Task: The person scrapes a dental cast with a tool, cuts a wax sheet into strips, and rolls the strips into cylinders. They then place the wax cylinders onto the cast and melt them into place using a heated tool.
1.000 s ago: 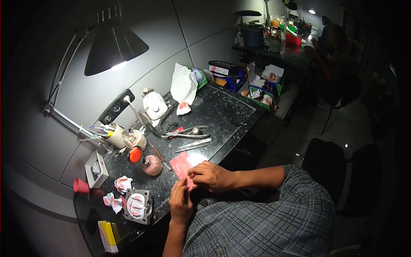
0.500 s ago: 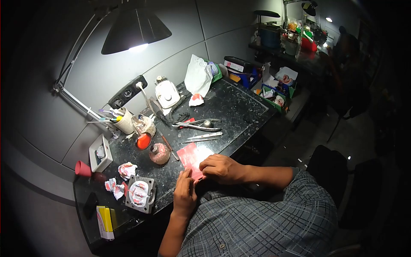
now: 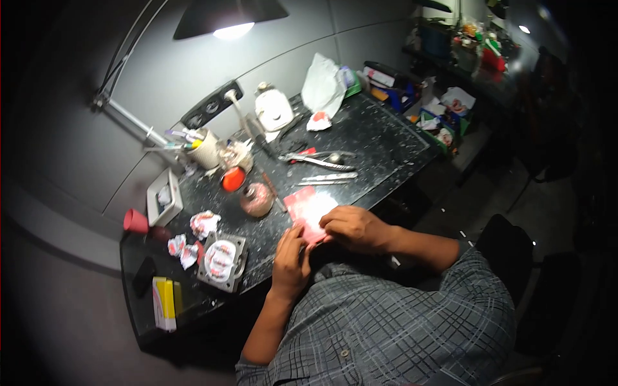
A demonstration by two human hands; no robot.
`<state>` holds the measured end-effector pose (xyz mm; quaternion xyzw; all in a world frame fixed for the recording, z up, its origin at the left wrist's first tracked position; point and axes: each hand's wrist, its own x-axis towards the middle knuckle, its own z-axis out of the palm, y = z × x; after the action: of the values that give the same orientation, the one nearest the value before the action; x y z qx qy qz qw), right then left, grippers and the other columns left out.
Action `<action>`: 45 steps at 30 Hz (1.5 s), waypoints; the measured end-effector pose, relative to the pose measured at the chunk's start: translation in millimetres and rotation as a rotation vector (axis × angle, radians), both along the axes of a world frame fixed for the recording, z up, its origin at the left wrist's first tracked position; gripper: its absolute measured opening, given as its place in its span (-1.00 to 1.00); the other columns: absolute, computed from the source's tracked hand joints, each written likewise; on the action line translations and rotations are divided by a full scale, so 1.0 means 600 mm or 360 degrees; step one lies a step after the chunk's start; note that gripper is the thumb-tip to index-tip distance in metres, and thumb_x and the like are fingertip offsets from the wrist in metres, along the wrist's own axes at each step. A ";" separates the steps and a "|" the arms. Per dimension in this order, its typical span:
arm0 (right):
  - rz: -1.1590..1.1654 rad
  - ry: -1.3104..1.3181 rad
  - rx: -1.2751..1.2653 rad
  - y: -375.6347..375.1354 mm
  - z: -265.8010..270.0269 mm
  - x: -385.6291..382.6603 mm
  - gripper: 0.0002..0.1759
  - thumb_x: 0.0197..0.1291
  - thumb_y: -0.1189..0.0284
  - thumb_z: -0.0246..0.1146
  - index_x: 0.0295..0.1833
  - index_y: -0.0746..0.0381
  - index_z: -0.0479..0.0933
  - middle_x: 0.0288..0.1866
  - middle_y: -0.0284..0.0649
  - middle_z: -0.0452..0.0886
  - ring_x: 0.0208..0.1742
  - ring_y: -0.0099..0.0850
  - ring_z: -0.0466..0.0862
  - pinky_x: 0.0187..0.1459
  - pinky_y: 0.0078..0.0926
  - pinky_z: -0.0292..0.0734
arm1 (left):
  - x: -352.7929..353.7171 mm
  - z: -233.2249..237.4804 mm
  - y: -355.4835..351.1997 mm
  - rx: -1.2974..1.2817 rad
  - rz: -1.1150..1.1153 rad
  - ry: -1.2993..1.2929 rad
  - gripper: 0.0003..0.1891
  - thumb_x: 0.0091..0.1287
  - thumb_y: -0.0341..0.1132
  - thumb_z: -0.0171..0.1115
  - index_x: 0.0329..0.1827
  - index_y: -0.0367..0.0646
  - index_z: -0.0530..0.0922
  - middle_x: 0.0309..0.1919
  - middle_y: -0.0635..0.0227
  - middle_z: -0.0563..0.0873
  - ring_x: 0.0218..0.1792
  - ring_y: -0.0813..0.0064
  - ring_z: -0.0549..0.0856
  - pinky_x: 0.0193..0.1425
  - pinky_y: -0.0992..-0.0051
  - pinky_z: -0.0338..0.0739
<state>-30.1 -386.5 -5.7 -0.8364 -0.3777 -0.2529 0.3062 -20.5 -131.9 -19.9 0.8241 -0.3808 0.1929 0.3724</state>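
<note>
"Head view: where's the pink sheet (image 3: 299,204)?"
"Near the jar (image 3: 256,202), to its right. Left hand (image 3: 291,258) and right hand (image 3: 356,229) hold its edge, fingers bent close together."

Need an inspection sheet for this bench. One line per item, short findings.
Surface: dark tabletop, strewn with pale specks.
Job's things: pink sheet, partly washed out by glare, at the table's near edge.
Clutter: pliers, round jar, metal frame holding a white mould, yellow-and-white box.
Hands: left hand and right hand both hold the sheet's near end.
Cables: white plug in the wall socket strip; full cable run unclear.
Surroundings: lit lamp above; dark chair at right.
</note>
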 end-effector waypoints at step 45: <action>0.0002 0.0138 -0.0113 -0.021 0.019 0.001 -0.82 0.32 0.44 0.54 -0.07 0.20 0.69 0.19 -0.27 0.81 0.20 -0.21 0.79 0.19 -0.19 0.66 | 0.001 0.003 -0.001 0.0092 0.0002 -0.0019 -0.86 0.46 -0.38 0.49 -0.06 -0.21 0.70 0.38 -0.02 0.78 0.51 -0.03 0.67 0.63 -0.05 0.33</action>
<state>-29.2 -399.3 6.0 -0.8567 -0.3734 -0.2027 0.2926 -20.1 -132.6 -18.1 0.8336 -0.3879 0.1870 0.3460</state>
